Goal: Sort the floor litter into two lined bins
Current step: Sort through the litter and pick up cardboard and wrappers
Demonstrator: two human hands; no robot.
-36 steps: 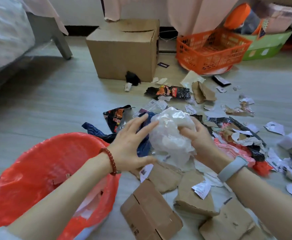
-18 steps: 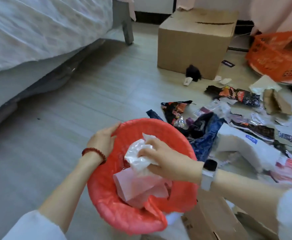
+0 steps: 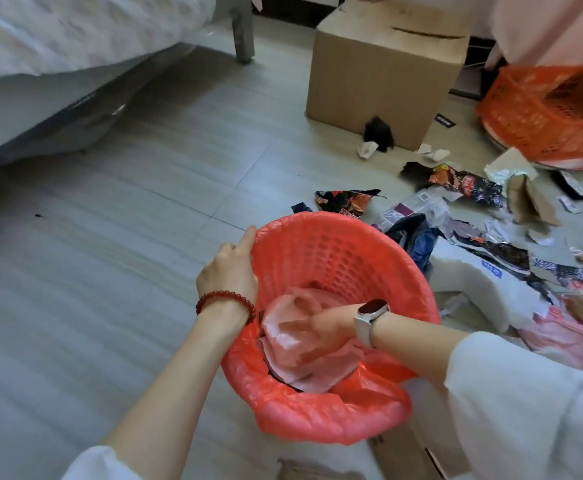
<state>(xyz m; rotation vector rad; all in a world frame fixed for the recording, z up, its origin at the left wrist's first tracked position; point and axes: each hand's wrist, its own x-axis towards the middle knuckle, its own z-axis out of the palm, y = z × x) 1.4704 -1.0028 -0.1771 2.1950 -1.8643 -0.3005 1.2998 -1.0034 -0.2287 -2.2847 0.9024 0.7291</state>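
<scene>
floor (image 3: 144, 271) grey tiles, bed edge far left; red-lined bin (image 3: 338, 251) is the biggest task thing, tipped toward the camera, mouth open up and toward the person, long axis running from near rim low in view to far wall higher up; mesh wall shows through the liner at the back; litter pile (image 3: 491, 244) spreads to the right of the bin, wrappers, torn card and paper, just beside its right rim and out toward an orange crate (image 3: 539, 112); cardboard box (image 3: 380, 71) stands well behind; a second bin is not in view, cannot say where it is.

left hand (image 3: 229, 268) grips the bin's left rim, fingers curled over the edge, holding it steady; right hand (image 3: 328, 329) is down inside the bin, pressing on pale plastic wrap (image 3: 300, 348); whether it still grasps the wrap or has let go i cannot tell, fingers are buried in the film; wrap lies crumpled low in the bin, no clear long axis, bunched toward the near-left side.

judgement: deposit step is about finished; the next piece lies right of the bin, so the right hand is nearer and would lift out and swing rightward; left hand is on the far side from the pile.
</scene>
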